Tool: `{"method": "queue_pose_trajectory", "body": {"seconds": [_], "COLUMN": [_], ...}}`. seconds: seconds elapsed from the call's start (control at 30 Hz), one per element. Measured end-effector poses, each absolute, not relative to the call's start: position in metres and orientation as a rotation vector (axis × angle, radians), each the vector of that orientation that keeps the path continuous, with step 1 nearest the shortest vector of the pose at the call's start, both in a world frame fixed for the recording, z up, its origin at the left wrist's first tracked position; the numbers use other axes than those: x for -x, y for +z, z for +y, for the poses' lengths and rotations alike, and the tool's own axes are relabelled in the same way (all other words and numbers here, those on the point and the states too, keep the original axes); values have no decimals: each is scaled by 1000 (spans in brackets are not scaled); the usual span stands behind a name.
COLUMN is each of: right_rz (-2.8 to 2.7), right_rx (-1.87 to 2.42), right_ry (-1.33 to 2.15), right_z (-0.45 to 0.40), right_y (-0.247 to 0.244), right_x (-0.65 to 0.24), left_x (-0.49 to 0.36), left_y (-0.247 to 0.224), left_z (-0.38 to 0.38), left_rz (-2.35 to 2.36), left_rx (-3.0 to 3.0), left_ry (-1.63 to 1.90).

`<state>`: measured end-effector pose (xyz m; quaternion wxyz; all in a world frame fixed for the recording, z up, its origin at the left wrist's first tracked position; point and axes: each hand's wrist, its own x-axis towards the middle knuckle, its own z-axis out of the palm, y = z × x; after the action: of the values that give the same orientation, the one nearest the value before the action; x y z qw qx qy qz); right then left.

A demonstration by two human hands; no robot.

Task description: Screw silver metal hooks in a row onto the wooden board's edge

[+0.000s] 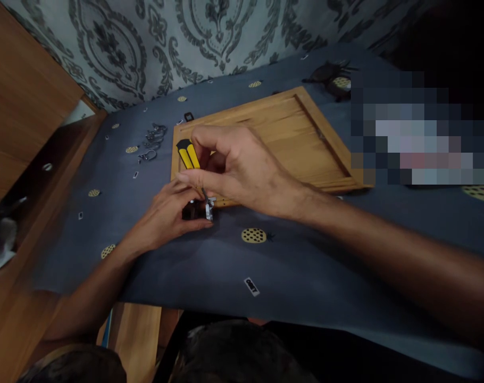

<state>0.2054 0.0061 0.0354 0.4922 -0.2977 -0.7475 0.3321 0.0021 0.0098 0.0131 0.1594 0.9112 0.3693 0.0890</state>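
Observation:
My right hand (242,165) is closed round a screwdriver (189,155) with a yellow and black handle, its shaft slanting down. The tip meets a small shiny metal fitting (209,210), shaped like a hinge, at the near left edge of a framed wooden panel (330,139). From the left, my left hand (168,210) grips this fitting, with the thumb below and fingers above. The panel lies flat on a dark blue cloth (210,271). My right hand hides its near left corner.
Several small metal pieces (152,139) lie left of the panel. A black square piece (189,116) sits by its far left corner. Dark objects (332,77) rest at the back right, beside a blurred-out patch. Wooden furniture (30,101) borders the left; a patterned curtain (154,42) hangs behind.

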Motion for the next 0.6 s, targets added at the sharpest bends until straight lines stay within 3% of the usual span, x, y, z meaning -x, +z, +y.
{"method": "queue_pose_trajectory", "body": {"seconds": [0.6], "right_rz": [-1777], "right_rx": [808], "right_ry": [737], "right_z": [5], "right_y": [34], "right_x": [-211], "left_x": [-4], "left_y": [16], "left_z": [9], "left_rz": [1085], "left_rx": [-2622], "left_ry": [181]}}
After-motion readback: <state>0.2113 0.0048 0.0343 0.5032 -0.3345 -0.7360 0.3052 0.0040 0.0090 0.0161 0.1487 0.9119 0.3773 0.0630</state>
